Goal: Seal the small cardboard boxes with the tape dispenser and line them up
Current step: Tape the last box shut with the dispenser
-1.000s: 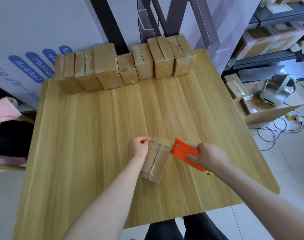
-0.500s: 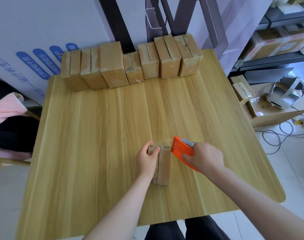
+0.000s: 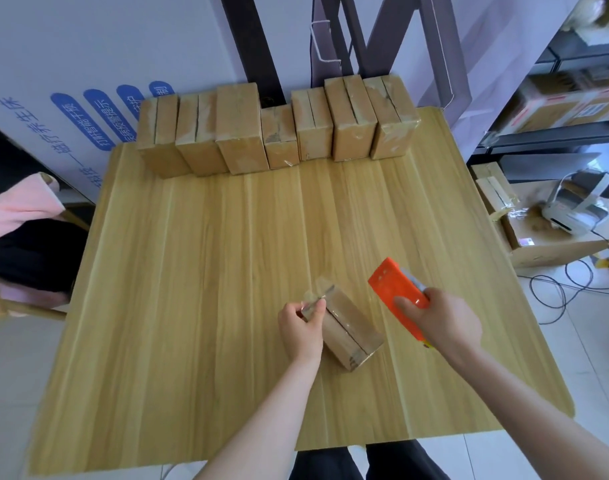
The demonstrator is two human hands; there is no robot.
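- The box (image 3: 351,332) lies toward the near edge of the counter (image 3: 192,271), a little right of the middle. It is turned at a slant, with clear tape running along its top seam.
- The fingers (image 3: 318,306) of your left hand (image 3: 301,329) are pinched on the far end of the box, where a loose tail of tape seems to stand up. The step in hand looks like folding that tail down over the end face.
- Rub the tail from the seam outward and down, so no bubble or lifted corner is left. Press the box into the counter as you do it, or it may skate away.
- The fingers of your right hand (image 3: 445,327) are clamped round the orange tape dispenser (image 3: 393,289), raised just right of the box and not touching it. Hold it clear so its blade and sticky end do not catch the fresh strip.
- Glance at the near end too. The tape looks wrinkled there, and I cannot tell whether it is stuck flat.
- The row of boxes (image 3: 240,133) stands along the far edge. When this one is sealed, stand it beside an end box, fronts flush.
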